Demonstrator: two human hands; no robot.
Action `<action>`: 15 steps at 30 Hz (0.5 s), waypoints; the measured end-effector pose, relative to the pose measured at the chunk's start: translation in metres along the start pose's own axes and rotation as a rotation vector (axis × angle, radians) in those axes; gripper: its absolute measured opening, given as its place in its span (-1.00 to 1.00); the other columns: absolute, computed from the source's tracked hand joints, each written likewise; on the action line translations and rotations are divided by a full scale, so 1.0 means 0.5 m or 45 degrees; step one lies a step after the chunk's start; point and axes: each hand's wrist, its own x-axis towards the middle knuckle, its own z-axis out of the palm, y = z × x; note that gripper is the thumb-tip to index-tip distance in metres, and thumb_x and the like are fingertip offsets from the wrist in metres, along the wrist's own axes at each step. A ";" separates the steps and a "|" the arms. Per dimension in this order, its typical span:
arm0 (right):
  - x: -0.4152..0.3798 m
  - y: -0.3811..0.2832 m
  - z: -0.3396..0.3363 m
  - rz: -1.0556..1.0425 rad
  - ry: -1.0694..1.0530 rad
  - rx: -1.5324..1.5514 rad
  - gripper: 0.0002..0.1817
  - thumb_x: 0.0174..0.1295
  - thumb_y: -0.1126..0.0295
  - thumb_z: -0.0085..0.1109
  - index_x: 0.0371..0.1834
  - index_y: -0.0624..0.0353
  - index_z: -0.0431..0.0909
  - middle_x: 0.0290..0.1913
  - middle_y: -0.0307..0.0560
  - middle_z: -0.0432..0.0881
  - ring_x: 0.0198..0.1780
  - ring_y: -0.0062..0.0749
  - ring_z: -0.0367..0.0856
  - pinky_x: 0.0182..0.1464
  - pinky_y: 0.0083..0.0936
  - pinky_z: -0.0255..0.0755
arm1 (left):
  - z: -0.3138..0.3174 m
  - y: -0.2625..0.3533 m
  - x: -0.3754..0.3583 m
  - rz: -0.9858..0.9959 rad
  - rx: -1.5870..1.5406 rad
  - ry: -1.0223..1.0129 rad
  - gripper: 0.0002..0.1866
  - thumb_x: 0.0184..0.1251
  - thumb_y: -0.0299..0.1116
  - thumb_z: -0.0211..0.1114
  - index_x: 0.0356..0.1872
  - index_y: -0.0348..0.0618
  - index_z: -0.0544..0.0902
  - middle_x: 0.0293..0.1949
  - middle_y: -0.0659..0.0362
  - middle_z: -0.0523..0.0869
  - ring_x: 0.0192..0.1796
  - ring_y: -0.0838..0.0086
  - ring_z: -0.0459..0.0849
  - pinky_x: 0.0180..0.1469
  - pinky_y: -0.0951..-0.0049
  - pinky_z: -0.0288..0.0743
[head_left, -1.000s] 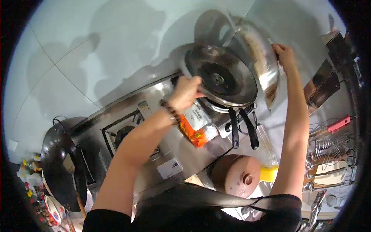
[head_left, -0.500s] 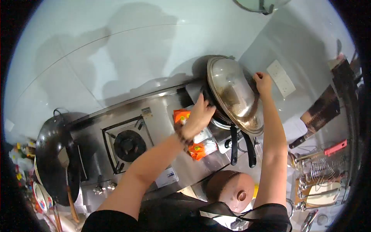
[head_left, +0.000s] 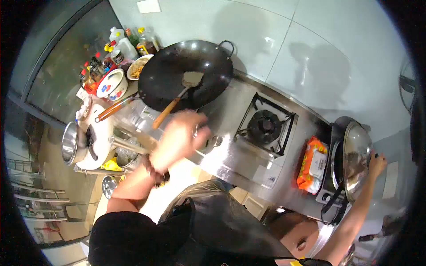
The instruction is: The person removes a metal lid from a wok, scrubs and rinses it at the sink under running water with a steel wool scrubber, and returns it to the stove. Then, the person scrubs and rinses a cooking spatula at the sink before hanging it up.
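Observation:
My right hand (head_left: 377,164) is closed on the knob of a domed metal pan lid (head_left: 357,155), which stands tilted on edge against the stacked pans at the right. A black pan handle (head_left: 333,199) sticks out below the lid. My left hand (head_left: 181,136), blurred by motion, is over the stove's front edge, close to a stove knob (head_left: 216,141) and the wooden handle of a spatula (head_left: 166,113). Its fingers look bent, but the blur hides whether they hold anything. The spatula rests in a big black wok (head_left: 155,71).
A gas burner (head_left: 265,126) sits mid-stove. Orange packs of wipes (head_left: 313,166) lie beside the pans. Bottles (head_left: 126,46), a floral enamel bowl (head_left: 112,84) and a steel bowl (head_left: 73,144) crowd the left. Below right is a brown lidded pot (head_left: 293,232).
The view has swung left. My left hand has left the pans and moved across to the wok's side of the stove. My right hand stays on the lid.

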 end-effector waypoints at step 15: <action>-0.615 0.097 -0.851 0.116 -0.412 1.003 -0.71 0.10 0.36 0.17 -0.12 0.24 0.53 -0.30 -0.06 0.59 -0.37 -0.48 0.52 -0.31 -0.56 0.41 | -0.039 -0.187 0.020 -0.524 -1.086 -0.488 -0.54 0.19 -0.49 0.16 0.14 -0.23 0.31 -0.14 0.13 0.47 -0.27 0.58 0.52 -0.33 0.70 0.50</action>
